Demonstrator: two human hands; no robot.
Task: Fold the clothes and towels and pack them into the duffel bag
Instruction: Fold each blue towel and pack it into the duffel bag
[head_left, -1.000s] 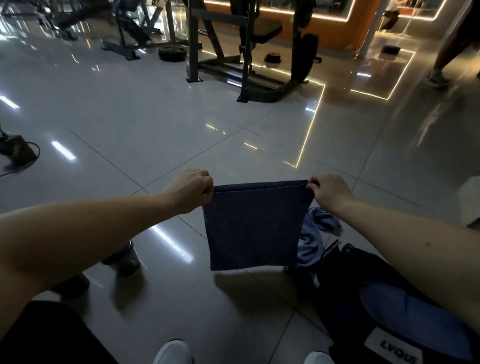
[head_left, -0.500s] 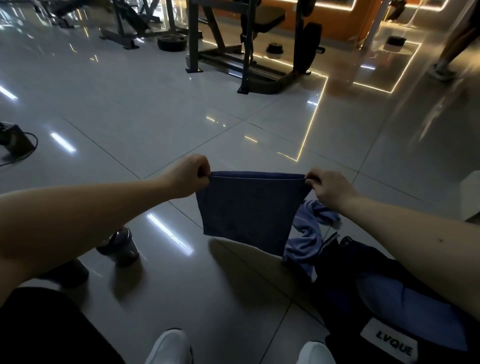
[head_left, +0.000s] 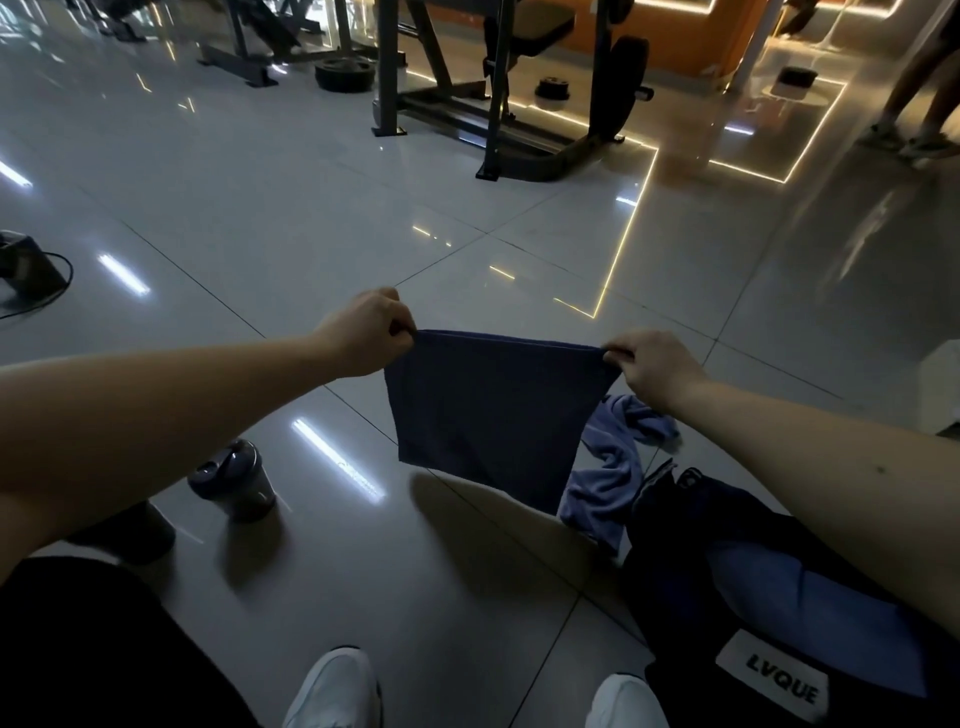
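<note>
A folded dark blue towel (head_left: 493, 415) hangs in the air above the tiled floor, stretched flat between my hands. My left hand (head_left: 366, 330) pinches its top left corner and my right hand (head_left: 649, 366) pinches its top right corner. Behind the towel's lower right, a lighter blue cloth (head_left: 608, 473) lies crumpled on the floor. The black duffel bag (head_left: 691, 587) sits open at the lower right under my right forearm, with a blue item (head_left: 810, 618) inside and a white LVQUE label (head_left: 779, 680) on its side.
A dark shaker bottle (head_left: 236, 486) stands on the floor at the left, beside a dark object (head_left: 130, 530). My white shoes (head_left: 332, 691) show at the bottom edge. Gym racks (head_left: 493, 88) and weight plates (head_left: 343, 73) stand at the back. Someone's legs (head_left: 919, 93) are far right.
The towel's lower edge has swung up and away from me, so it hangs shorter and slanted. Both hands keep their grip on the top corners.
</note>
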